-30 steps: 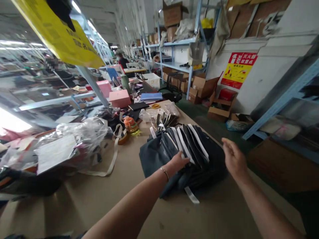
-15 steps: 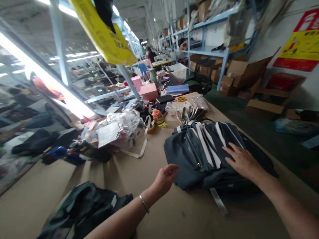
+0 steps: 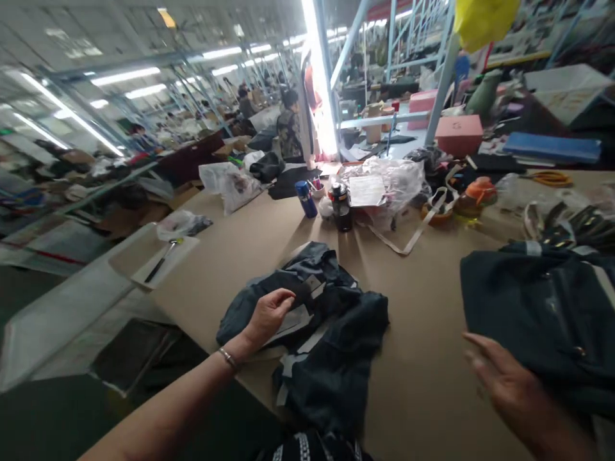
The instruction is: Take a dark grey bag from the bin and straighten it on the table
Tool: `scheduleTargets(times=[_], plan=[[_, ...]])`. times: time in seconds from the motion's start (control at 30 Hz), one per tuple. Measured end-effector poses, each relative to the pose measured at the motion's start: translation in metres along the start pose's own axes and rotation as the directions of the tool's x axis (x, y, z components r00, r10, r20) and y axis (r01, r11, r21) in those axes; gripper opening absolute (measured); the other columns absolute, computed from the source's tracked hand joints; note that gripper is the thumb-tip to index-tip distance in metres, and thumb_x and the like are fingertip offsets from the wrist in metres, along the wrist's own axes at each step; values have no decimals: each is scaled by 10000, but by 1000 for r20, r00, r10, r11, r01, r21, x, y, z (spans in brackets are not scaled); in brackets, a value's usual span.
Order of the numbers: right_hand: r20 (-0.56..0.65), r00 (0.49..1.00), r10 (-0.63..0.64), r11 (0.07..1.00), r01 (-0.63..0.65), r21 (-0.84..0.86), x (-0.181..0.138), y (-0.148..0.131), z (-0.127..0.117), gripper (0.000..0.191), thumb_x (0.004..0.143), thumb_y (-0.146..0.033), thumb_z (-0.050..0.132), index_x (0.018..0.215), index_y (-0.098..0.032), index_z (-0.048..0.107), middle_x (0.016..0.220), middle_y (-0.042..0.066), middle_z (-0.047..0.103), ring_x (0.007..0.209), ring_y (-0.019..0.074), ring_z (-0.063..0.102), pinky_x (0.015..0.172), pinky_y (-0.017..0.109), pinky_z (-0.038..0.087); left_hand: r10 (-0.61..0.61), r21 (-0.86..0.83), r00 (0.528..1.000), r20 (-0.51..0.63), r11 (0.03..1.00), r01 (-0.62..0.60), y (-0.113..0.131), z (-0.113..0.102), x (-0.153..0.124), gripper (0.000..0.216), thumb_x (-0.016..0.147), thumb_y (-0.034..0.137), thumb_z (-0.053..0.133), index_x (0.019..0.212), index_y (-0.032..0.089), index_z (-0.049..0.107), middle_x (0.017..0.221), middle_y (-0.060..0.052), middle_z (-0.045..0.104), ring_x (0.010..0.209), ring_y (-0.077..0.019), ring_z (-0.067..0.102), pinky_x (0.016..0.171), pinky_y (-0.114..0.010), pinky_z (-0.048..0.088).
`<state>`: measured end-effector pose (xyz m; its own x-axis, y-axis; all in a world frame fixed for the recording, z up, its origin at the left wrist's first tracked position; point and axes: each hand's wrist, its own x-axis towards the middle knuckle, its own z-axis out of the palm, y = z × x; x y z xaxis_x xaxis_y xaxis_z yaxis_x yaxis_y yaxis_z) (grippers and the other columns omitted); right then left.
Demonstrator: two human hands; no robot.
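A crumpled dark blue garment (image 3: pixel 331 320) with grey-white tape strips lies on the tan table (image 3: pixel 423 358) near its front edge. My left hand (image 3: pixel 269 314) rests on the garment's left part, its fingers closing on a fold of the cloth. A stack of folded dark garments (image 3: pixel 542 314) with white stripes sits at the right. My right hand (image 3: pixel 509 384) hovers open just in front of that stack, palm down, holding nothing.
A blue bottle (image 3: pixel 305 198) and a dark flask (image 3: pixel 341 208) stand mid-table beside a clear plastic bag (image 3: pixel 384 186) with a paper sheet. Pink boxes (image 3: pixel 459 134), an orange tape dispenser (image 3: pixel 473 195) and webbing lie behind. A board with a tool (image 3: pixel 163 256) sits at left. People work far off.
The view swung left from the striped stack to the crumpled garment. My left hand moved off the stack onto that garment. My right hand lifted off the stack and drew back.
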<state>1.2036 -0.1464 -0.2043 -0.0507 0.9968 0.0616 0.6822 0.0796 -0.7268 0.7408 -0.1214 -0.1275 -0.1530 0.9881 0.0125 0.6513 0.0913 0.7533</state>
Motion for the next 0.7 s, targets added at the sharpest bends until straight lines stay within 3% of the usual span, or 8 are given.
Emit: scheduleTargets(times=[0.07, 0.13, 0.27, 0.37, 0.43, 0.5, 0.57, 0.7], plan=[[182, 983, -12, 989, -16, 149, -7, -67, 62, 379, 827, -479, 466, 1046, -205, 609, 1069, 100, 642, 1002, 238, 600, 861, 371, 496, 62, 47, 998, 5, 997, -62, -28, -16, -2, 203, 815, 299, 531, 850, 129, 637, 793, -48, 635, 715, -145, 567, 678, -248, 440], [317, 948, -31, 959, -61, 275, -16, -127, 119, 356, 848, -438, 451, 1043, -186, 610, 1017, 94, 651, 954, 206, 611, 851, 334, 494, 164, 135, 984, 72, 976, -173, -53, -28, -5, 149, 829, 243, 526, 823, 133, 627, 804, -49, 626, 756, -150, 567, 724, -260, 437], [454, 889, -66, 922, -120, 368, -33, -211, 207, 279, 855, -352, 459, 1000, -184, 630, 1004, 80, 640, 951, 186, 590, 863, 307, 460, 238, 436, 904, 356, 813, -386, -90, -44, -22, 105, 818, 228, 566, 785, 134, 599, 815, -68, 585, 809, -202, 533, 748, -327, 418], [484, 871, 84, 856, -311, 413, -35, -236, 255, 304, 803, -377, 514, 972, -158, 642, 983, 87, 652, 940, 202, 591, 876, 330, 445, 191, 550, 849, 492, 689, -473, -112, -44, -36, 291, 750, 375, 666, 932, 157, 603, 939, -89, 566, 899, -270, 501, 752, -387, 405], [499, 823, 271, 702, -524, 483, -30, -241, 279, 416, 735, -446, 563, 1000, -130, 623, 967, 101, 654, 898, 207, 603, 842, 337, 459, 216, 568, 829, 516, 638, -520, -124, -39, -40, 428, 745, 431, 668, 1083, 188, 569, 1072, -112, 534, 998, -320, 464, 795, -438, 388], [524, 736, 429, 504, -677, 537, -23, -244, 294, 555, 655, -498, 617, 1056, -116, 581, 965, 104, 644, 846, 193, 611, 774, 315, 475, 246, 579, 822, 513, 608, -543, -132, -35, -39, 473, 767, 403, 650, 1178, 207, 523, 1161, -130, 494, 1061, -354, 427, 822, -473, 371], [531, 677, 510, 388, -732, 560, -17, -248, 301, 635, 586, -503, 674, 1081, -124, 550, 967, 95, 634, 809, 172, 613, 713, 282, 475, 252, 576, 822, 511, 610, -545, -135, -35, -35, 458, 770, 333, 640, 1189, 197, 513, 1153, -134, 491, 1053, -351, 428, 818, -471, 375], [518, 691, 505, 348, -712, 610, -10, -257, 301, 590, 551, -501, 725, 991, -150, 550, 889, 62, 633, 769, 148, 603, 662, 249, 462, 208, 476, 826, 525, 732, -487, -129, -50, -27, 368, 754, 152, 550, 1122, 133, 537, 1050, -124, 539, 948, -278, 484, 778, -391, 410]])
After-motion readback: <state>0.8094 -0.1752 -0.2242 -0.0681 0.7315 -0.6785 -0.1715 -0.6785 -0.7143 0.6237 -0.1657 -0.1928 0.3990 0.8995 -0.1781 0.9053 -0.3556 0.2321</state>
